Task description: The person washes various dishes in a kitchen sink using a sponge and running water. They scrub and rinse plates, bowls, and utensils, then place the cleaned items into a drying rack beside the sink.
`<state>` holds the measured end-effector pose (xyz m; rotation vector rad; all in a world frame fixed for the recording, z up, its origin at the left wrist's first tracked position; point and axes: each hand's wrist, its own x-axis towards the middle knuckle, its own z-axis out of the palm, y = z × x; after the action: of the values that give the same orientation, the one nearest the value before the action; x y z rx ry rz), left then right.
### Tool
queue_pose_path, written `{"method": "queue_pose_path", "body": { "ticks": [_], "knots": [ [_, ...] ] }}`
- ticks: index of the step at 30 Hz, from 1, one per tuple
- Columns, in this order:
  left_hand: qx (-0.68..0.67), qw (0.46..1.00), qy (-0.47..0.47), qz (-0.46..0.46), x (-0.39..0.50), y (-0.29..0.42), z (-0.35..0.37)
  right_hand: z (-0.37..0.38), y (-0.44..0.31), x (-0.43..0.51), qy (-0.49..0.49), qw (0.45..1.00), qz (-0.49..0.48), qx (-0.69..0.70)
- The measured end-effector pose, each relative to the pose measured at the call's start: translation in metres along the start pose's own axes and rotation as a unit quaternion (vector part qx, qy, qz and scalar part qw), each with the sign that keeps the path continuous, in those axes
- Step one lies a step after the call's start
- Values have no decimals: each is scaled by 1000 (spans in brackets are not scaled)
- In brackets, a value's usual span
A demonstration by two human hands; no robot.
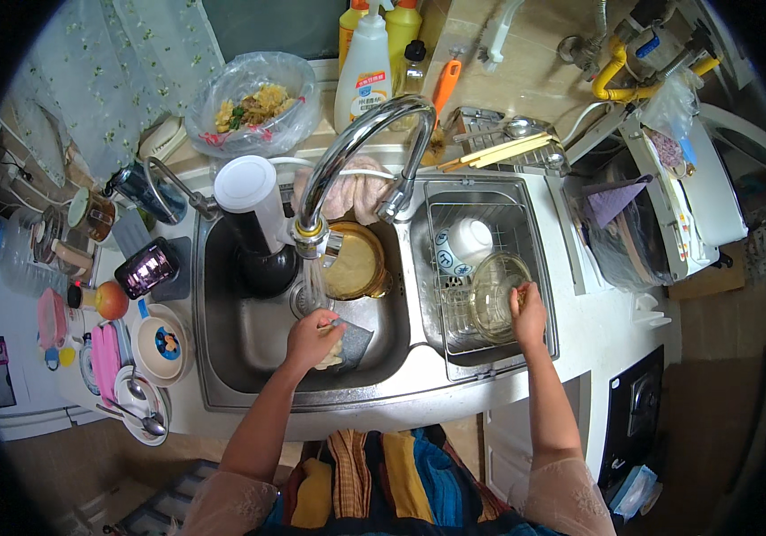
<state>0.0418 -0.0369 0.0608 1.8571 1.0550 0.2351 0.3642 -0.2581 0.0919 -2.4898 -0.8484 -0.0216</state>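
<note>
My left hand grips a grey dishcloth or scouring pad over the near part of the left sink basin; something pale and crumpled hangs beneath the fingers. Water runs from the chrome faucet just beyond that hand. My right hand holds the rim of a clear glass bowl, which is tilted over the wire rack in the right basin. Beside the glass bowl rests a white bowl with blue markings. An amber glass pot stands at the back of the left basin.
Dirty bowls with spoons and a pan-shaped bowl crowd the left counter near a phone and an apple. Behind the sink are a bag-lined food-scrap bowl, a spray bottle and chopsticks.
</note>
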Motion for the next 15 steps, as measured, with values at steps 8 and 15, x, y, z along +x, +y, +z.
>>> {"method": "queue_pose_path", "body": {
  "ticks": [8, 15],
  "knots": [
    [-62, 998, 21, 17, 10, -16, -1, 13, 0, 18, -118, 983, -88, -113],
    [-109, 993, 27, -19, 3, -22, -12, 30, -6, 33, -226, 957, -77, -163]
  ]
}}
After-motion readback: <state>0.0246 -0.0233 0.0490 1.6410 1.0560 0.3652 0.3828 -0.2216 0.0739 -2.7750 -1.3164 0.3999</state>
